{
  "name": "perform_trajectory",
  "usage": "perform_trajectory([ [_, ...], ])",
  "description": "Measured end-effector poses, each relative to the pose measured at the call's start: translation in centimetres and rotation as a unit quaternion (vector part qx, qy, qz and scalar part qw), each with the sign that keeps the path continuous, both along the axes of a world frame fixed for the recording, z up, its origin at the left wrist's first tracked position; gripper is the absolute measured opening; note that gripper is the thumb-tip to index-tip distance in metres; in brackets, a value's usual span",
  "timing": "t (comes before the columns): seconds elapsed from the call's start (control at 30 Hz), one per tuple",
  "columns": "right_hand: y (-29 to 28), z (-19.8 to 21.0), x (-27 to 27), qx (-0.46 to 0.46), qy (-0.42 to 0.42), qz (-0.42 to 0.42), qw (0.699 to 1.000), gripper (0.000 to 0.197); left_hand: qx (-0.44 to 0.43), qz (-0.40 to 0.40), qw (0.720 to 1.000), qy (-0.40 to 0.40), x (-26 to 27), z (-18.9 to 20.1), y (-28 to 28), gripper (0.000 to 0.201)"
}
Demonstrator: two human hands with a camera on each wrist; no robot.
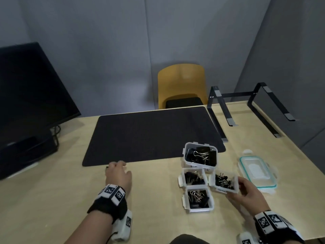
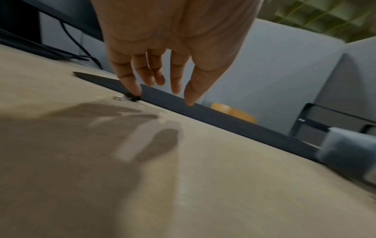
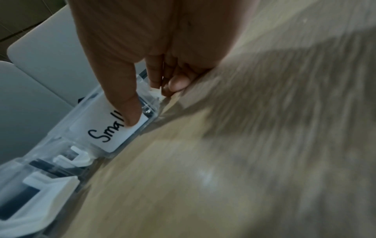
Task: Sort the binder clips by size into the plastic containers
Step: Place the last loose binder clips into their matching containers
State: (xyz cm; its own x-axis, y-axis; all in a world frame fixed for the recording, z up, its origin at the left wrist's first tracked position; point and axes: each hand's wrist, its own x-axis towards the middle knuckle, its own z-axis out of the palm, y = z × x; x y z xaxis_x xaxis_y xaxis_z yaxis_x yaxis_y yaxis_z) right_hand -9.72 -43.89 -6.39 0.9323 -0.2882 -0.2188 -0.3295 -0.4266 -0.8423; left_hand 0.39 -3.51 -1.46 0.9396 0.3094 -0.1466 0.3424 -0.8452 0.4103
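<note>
Black binder clips [image 1: 200, 155] fill clear containers [image 1: 186, 160] — yellow chair [image 1: 181, 80], black mat [image 1: 151, 134], teal-rimmed lid [image 1: 257, 172].

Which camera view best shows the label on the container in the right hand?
The right wrist view: the label on the container reads "Smal", the thumb covering its end. The head view shows it tiny and unreadable. The left wrist view doesn't show it.

Both forearms are bare — no sleeves. Each wrist wears a black strap [image 1: 107, 206] topped by a white band printed with square black-and-white coded markers. On the left wrist, a white camera housing [image 1: 124, 228] hangs at the strap's 5 o'clock side, carrying its own marker and a thin black cable. The right wrist's strap [image 1: 279, 229] has a similar white housing at its 8 o'clock — only partly in view.
</note>
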Motion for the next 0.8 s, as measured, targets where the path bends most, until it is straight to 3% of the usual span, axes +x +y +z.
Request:
perform_trajectory([
  [0.3,-0.2,-0.7,0.3,-0.017,0.021,-0.017,0.999,0.057,0.029,0.063,0.996,0.059,2.6,-1.3,5.7,0.046],
  [0.53,0.3,-0.2,0.3,-0.023,0.036,-0.030,0.999,0.057,0.060,-0.004,0.995,0.077,3.4,-2.0,6.0,0.017],
  [0.8,0.8,0.1,0.3,-0.025,0.048,-0.037,0.998,0.065,0.091,-0.079,0.986,0.118,1.7,0.3,3.5,0.021],
])
